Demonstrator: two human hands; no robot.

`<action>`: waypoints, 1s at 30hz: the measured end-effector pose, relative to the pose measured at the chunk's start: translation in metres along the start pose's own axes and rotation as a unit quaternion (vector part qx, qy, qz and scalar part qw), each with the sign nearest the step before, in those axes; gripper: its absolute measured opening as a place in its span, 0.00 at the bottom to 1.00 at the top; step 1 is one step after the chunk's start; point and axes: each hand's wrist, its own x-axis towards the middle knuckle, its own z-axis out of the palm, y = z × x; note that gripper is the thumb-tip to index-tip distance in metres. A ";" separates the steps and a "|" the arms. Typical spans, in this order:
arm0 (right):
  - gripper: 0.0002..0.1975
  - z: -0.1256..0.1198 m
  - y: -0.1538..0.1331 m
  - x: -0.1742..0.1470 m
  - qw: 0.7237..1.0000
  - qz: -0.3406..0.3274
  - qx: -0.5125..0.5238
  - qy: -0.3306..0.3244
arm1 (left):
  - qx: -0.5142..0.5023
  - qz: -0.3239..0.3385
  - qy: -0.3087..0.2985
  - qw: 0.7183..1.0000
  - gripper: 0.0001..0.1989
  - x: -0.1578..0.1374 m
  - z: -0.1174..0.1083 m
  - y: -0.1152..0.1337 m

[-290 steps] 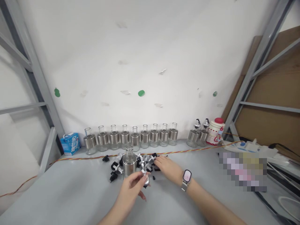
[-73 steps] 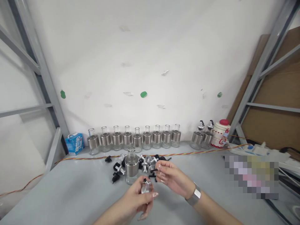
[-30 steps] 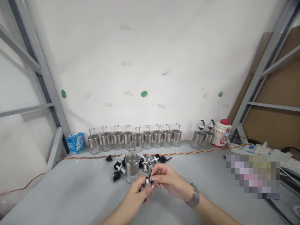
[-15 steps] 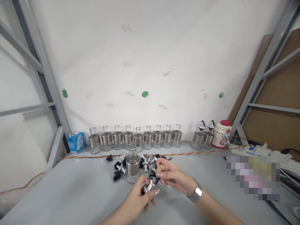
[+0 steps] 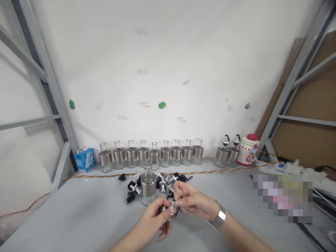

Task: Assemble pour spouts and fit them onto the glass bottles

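In front of me, my left hand point(image 5: 154, 217) is closed on a silver pourer spout point(image 5: 164, 208), mostly covered by the fingers. Touching it from the right, my right hand point(image 5: 196, 203) pinches a small black piece point(image 5: 176, 211) against the spout; how the two parts join is hidden. Just beyond my left hand stands a glass bottle point(image 5: 148, 185) with a steel sleeve and an uncapped neck. Around its base lie loose silver spout parts point(image 5: 163, 184) and black stoppers point(image 5: 130, 197).
Several uncapped bottles point(image 5: 143, 154) line the wall. Two bottles with pourers point(image 5: 222, 154) stand right of them, beside a white-and-red jar point(image 5: 247, 150). A blue carton point(image 5: 85, 160) sits at left. A twisted wire point(image 5: 210, 172) crosses the table; a power strip point(image 5: 294, 168) lies right.
My hands have come closer together. The left fingers have folded over the spout, and the right fingers now press the black piece against it.
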 end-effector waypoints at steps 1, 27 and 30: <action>0.17 0.001 0.000 0.000 1.000 -0.001 -0.002 -0.002 | 0.016 0.002 0.001 1.000 0.17 -0.001 0.000 0.001; 0.15 0.007 0.005 0.000 0.998 -0.049 -0.034 0.007 | 0.232 0.069 0.030 0.970 0.15 -0.015 0.007 0.007; 0.15 0.008 0.005 -0.001 0.998 -0.049 -0.030 -0.008 | 0.166 0.029 0.030 0.985 0.13 -0.012 0.009 0.002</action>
